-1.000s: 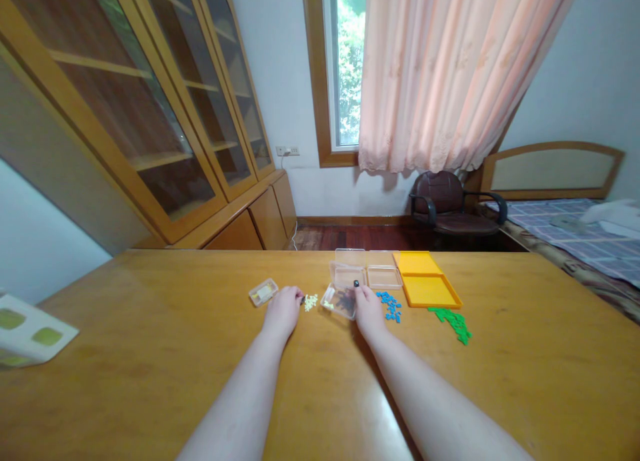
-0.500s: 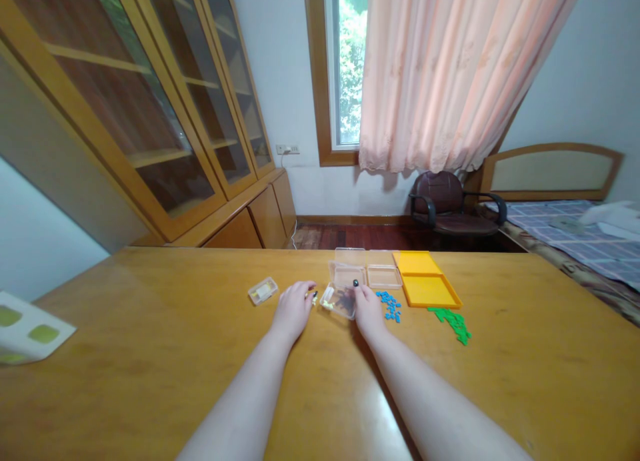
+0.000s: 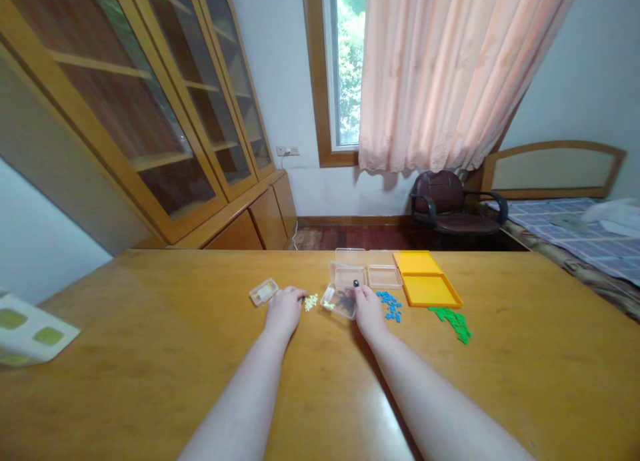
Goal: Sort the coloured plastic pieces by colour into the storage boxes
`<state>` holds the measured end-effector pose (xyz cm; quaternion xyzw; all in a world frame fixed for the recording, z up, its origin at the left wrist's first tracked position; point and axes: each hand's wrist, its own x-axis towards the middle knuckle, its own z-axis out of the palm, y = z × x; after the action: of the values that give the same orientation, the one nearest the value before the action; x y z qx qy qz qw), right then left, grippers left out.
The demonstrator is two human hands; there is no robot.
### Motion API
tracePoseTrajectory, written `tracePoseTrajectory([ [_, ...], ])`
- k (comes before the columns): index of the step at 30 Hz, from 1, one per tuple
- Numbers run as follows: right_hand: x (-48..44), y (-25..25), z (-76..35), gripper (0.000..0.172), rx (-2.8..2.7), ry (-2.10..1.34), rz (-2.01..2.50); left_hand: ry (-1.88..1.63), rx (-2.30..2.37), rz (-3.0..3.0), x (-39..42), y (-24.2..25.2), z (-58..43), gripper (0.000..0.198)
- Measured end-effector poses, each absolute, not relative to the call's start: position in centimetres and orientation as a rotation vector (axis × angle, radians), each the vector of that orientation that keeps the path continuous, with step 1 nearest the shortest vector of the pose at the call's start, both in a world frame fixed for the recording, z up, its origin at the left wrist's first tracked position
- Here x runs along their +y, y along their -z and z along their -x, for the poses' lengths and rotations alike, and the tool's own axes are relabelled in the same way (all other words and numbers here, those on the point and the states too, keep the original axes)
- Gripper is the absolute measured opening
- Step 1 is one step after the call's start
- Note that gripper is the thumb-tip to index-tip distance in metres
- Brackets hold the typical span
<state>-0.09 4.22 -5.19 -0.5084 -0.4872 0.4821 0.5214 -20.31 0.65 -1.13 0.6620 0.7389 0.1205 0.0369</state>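
My right hand [image 3: 369,307] grips the right side of a clear plastic box [image 3: 343,302], its dark-nailed thumb on the rim. A few pale yellow pieces [image 3: 329,304] and a whitish block [image 3: 328,293] lie in the box's left end. A small pile of pale yellow pieces [image 3: 311,302] rests on the table just left of the box. Beside that pile is my left hand [image 3: 285,307], fingers stretched toward it and seemingly holding nothing; most fingers are hidden behind the hand. A small clear case [image 3: 263,292] with yellow and white contents lies left of it.
On the wooden table [image 3: 150,354], blue pieces [image 3: 389,306] lie right of my right hand, green pieces [image 3: 454,323] farther right. Behind them stand an open yellow case [image 3: 431,290] and clear open boxes [image 3: 384,276]. A white cut-out card [image 3: 37,331] stands at the left.
My left hand has moved a little left, off the pale yellow pieces, so the pile now shows in full. The right hand and the clear box have stayed in place.
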Motion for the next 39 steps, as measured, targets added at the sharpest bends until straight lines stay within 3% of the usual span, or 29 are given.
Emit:
tracePoseTrajectory([
  [6, 4.0, 4.99, 0.03, 0.05, -1.185, -1.145, 1.223, -0.343, 2.309, -1.992, 0.81, 1.32, 20.95, 0.032],
  [19, 3.93, 4.66, 0.0, 0.046, -1.181, -1.143, 1.229, -0.361, 2.415, -1.893, 0.64, 0.71, 20.7, 0.014],
  [39, 4.18, 5.26, 0.11, 0.051, -1.171, -1.157, 1.212, -0.205, 2.458, -1.854, 0.86, 1.12, 20.51, 0.016],
])
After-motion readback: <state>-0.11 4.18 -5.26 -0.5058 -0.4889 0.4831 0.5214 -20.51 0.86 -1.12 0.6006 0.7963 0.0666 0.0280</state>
